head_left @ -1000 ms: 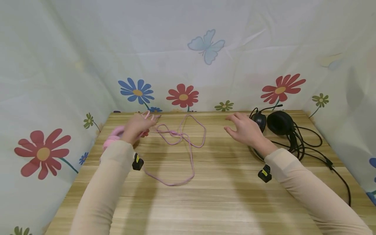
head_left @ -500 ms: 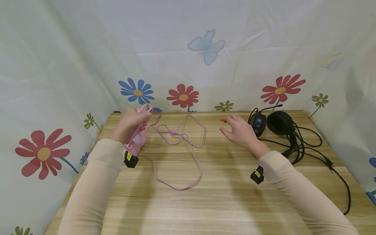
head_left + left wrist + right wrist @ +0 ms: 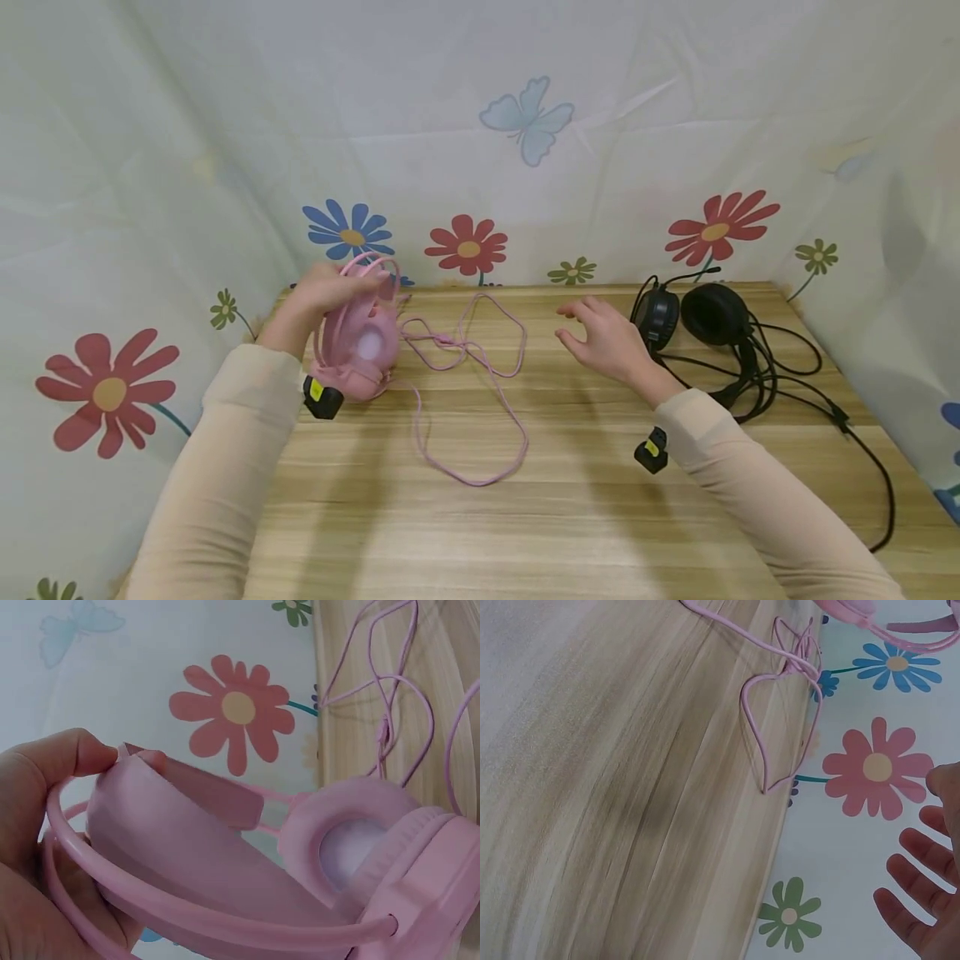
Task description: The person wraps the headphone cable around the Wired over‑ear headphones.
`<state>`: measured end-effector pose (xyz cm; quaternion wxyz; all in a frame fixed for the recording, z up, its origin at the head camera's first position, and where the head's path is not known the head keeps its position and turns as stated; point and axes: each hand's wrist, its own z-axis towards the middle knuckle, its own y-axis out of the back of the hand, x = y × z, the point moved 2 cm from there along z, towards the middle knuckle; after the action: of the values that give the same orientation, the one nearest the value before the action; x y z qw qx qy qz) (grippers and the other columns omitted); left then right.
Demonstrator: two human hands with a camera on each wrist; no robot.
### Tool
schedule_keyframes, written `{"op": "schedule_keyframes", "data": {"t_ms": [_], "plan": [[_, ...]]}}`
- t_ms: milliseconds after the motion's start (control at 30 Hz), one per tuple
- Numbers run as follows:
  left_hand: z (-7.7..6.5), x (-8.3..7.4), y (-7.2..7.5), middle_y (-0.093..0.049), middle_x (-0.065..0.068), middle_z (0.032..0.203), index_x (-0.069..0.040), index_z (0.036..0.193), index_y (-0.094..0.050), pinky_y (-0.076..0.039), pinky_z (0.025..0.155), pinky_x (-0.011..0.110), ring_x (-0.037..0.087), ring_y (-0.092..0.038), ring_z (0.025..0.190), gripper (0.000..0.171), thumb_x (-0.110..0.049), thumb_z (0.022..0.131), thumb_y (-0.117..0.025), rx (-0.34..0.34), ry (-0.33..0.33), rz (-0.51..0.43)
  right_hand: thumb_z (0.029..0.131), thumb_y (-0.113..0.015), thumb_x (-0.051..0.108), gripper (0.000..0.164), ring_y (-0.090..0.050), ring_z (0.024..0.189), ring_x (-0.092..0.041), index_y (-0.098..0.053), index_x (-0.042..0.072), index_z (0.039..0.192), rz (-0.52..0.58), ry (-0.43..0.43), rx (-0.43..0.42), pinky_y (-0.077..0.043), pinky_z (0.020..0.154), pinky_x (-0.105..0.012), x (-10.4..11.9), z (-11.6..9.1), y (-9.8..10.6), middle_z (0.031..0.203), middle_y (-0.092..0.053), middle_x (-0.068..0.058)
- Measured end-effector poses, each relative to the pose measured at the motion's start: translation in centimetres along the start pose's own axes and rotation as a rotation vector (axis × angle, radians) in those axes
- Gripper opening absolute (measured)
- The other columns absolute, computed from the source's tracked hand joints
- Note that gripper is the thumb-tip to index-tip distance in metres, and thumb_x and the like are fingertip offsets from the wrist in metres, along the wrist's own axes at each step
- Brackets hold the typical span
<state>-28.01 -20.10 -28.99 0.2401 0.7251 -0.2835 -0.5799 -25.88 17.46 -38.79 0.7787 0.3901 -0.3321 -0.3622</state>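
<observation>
My left hand (image 3: pixel 330 293) grips a pink headset (image 3: pixel 360 354) by its headband, thumb and fingers curled round the band. In the left wrist view the padded headband strip (image 3: pixel 195 840) and the thin outer hoops pass through that hand, and one ear cup (image 3: pixel 341 825) faces the camera with its pale inside showing. The headset's pink cable (image 3: pixel 487 367) trails in loops over the table. My right hand (image 3: pixel 603 337) hovers over the table with relaxed, spread fingers and holds nothing. Just beyond it lies a black headset (image 3: pixel 716 315), its ear cups side by side.
The wooden table (image 3: pixel 480 550) has a white curtain (image 3: pixel 420 108) with printed flowers and a butterfly behind it and at both sides. A bundled black cable (image 3: pixel 765 375) lies at the right and runs down toward the table's right front.
My left hand has lifted the pink headset from the left side, turning it so both ear cups hang below the band. Its cable has shifted right. My right hand has drifted slightly left.
</observation>
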Motion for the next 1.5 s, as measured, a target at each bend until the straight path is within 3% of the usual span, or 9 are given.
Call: {"op": "schedule_keyframes", "data": {"t_ms": [300, 600, 700, 933, 1300, 1500], "plan": [[-0.3, -1.1, 0.5, -0.052, 0.004, 0.079, -0.002, 0.095, -0.052, -0.049, 0.055, 0.023, 0.01, -0.053, 0.062, 0.043, -0.035, 0.074, -0.071, 0.021, 0.028, -0.03, 0.084, -0.064, 0.029, 0.031, -0.059, 0.088, -0.023, -0.062, 0.012, 0.11, 0.005, -0.003, 0.016, -0.05, 0.061, -0.039, 0.2, 0.0, -0.2, 0.1, -0.06, -0.007], [-0.6, -2.3, -0.1, -0.047, 0.015, 0.113, 0.003, 0.131, -0.034, -0.047, 0.078, 0.033, 0.025, -0.048, 0.097, 0.079, -0.034, 0.073, -0.073, 0.05, 0.03, 0.09, 0.084, -0.064, 0.03, 0.032, -0.059, 0.085, -0.022, -0.062, 0.013, 0.11, -0.004, -0.008, 0.02, -0.05, 0.057, -0.037, 0.1, -0.2, -0.4, 0.098, -0.059, -0.008], [-0.7, -2.8, -0.5, -0.048, 0.016, 0.111, 0.003, 0.127, -0.039, -0.046, 0.08, 0.034, 0.026, -0.048, 0.097, 0.07, -0.027, 0.074, -0.072, 0.034, 0.006, 0.066, 0.084, -0.064, 0.029, 0.032, -0.059, 0.085, -0.022, -0.063, 0.012, 0.11, 0.001, -0.001, 0.013, -0.05, 0.058, -0.037, 0.2, -0.2, -0.6, 0.097, -0.059, -0.007], [-1.1, -3.5, -1.0, -0.046, 0.009, 0.092, -0.003, 0.098, -0.049, -0.042, 0.062, 0.027, 0.021, -0.045, 0.079, 0.028, -0.012, 0.075, -0.062, -0.067, -0.069, -0.017, 0.083, -0.064, 0.028, 0.03, -0.06, 0.084, -0.022, -0.063, 0.012, 0.109, 0.018, 0.023, 0.001, -0.05, 0.063, -0.038, 0.7, -0.2, -0.7, 0.097, -0.061, -0.008], [-2.8, -4.8, -0.6, -0.042, 0.003, 0.08, -0.005, 0.1, -0.053, -0.036, 0.056, 0.027, 0.016, -0.038, 0.07, 0.024, -0.013, 0.077, -0.059, -0.181, -0.113, -0.233, 0.084, -0.063, 0.025, 0.028, -0.062, 0.087, -0.024, -0.064, 0.008, 0.107, 0.108, 0.019, -0.006, -0.051, 0.068, -0.036, 1.9, -0.2, -1.3, 0.098, -0.063, -0.009], [-3.4, -4.5, -0.5, -0.04, -0.002, 0.069, -0.007, 0.094, -0.053, -0.034, 0.049, 0.023, 0.01, -0.036, 0.055, 0.016, -0.01, 0.08, -0.058, -0.223, -0.146, -0.374, 0.085, -0.063, 0.019, 0.025, -0.065, 0.08, -0.023, -0.063, 0.005, 0.106, 0.268, -0.024, 0.025, -0.054, 0.069, -0.037, 3.7, -0.5, -1.7, 0.092, -0.067, -0.009]]}}
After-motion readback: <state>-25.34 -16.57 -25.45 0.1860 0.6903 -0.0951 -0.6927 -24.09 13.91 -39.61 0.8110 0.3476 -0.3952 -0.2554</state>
